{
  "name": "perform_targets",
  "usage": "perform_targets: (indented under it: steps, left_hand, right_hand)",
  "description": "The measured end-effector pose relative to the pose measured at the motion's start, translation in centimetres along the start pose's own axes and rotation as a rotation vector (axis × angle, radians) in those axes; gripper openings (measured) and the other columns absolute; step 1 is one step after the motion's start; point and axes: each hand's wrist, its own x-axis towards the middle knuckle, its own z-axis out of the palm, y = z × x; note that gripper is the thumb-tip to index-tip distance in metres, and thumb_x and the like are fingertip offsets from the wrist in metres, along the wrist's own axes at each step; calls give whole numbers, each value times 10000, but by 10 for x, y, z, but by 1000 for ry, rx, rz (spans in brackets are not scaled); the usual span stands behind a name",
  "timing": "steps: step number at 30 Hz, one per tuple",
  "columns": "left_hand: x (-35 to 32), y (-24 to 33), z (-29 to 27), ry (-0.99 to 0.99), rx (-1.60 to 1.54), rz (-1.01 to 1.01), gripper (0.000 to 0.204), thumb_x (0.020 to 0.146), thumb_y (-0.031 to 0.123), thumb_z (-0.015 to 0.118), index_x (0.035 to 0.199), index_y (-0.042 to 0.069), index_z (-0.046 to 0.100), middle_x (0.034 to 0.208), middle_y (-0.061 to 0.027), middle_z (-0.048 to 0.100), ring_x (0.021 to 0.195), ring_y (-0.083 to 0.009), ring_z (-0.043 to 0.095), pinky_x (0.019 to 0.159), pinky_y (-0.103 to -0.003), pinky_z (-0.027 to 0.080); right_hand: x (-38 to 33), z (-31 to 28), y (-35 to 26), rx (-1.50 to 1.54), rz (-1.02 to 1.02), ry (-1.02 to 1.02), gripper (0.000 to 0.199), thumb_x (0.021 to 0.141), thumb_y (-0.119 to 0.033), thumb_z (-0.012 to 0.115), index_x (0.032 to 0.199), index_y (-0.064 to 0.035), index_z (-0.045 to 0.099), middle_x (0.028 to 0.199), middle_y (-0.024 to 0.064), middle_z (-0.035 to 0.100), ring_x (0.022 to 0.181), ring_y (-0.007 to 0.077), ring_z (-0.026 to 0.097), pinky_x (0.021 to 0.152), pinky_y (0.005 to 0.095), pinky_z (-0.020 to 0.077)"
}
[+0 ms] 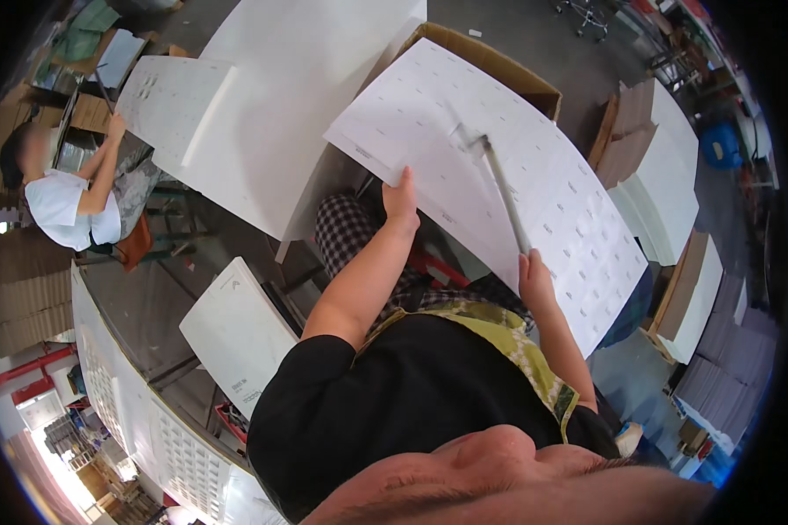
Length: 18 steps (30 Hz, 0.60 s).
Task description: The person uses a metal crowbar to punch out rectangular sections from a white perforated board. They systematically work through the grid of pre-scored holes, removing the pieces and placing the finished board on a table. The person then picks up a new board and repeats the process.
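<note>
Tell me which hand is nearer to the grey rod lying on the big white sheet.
Right. The right hand grips the lower end of the grey rod; the left hand holds the white sheet at its edge, apart from the rod.

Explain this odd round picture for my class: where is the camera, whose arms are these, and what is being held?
The camera sits on a person's head and looks down, so the edges bend. The two arms belong to the wearer. The left hand holds the near edge of a large white sheet printed with rows of small marks. The right hand has its grip on a thin grey stick lying across the sheet. A cardboard box shows behind it. At the far left, another person handles a similar sheet.
</note>
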Motion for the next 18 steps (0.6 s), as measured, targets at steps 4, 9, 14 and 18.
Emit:
perform_targets:
  steps: [4,9,14,18]
  left_hand:
    - [-3,1,1,38,19,1,458,918,190,607,1281,-15,417,1252,-121,530,1125,-228,531,946,-361,444]
    - [-4,-1,0,29,11,-5,470,910,210,620,1274,-14,425,1249,-121,531,1122,-229,532,946,-370,445]
    - [0,-1,-13,48,78,-129,584,910,271,620,1329,-1,316,1325,-133,456,1186,-232,475,982,-378,415]
    - [0,22,-28,297,215,180,636,897,291,622,1334,40,234,1287,-129,436,1134,-248,476,964,-404,404]
  right_hand:
    - [-2,-8,-7,257,-5,153,228,993,-227,409,894,-26,454,611,56,463,542,165,451,512,322,376]
    - [-10,-7,-6,316,-297,321,241,990,-261,386,878,-57,448,620,-8,408,516,99,383,475,252,319]
    - [-12,0,9,600,30,248,238,1009,-260,374,862,-80,429,633,-40,396,511,47,354,449,211,300]
    - [-14,-13,26,661,62,249,244,1017,-262,374,868,-79,438,639,-42,398,518,33,348,447,206,295]
